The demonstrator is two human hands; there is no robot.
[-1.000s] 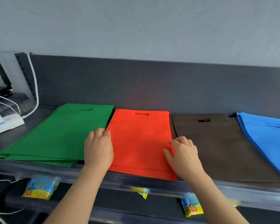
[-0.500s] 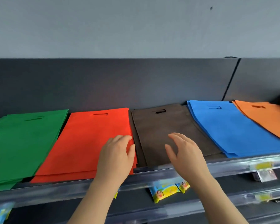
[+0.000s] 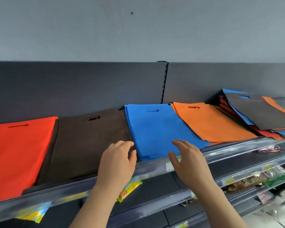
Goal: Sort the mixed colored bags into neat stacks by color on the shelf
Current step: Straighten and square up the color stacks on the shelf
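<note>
Flat bags lie in separate stacks along the shelf (image 3: 237, 146): red (image 3: 18, 150), brown (image 3: 89, 142), blue (image 3: 155, 129) and orange (image 3: 209, 122). A mixed pile (image 3: 260, 116) of dark, orange, blue and red bags sits at the far right. My left hand (image 3: 117, 162) hovers with relaxed fingers over the brown stack's front right corner, beside the blue stack. My right hand (image 3: 187, 160) is spread open above the blue stack's front edge. Neither hand holds anything.
A dark back panel (image 3: 89, 89) rises behind the stacks. Lower shelves hold yellow snack packets (image 3: 130, 190) and other packaged goods (image 3: 262, 178) at the right. A clear price rail runs along the shelf front.
The view has swung right; the green stack left the frame and the mixed pile came in. Both hands moved right from the red and brown stacks to the brown and blue stacks.
</note>
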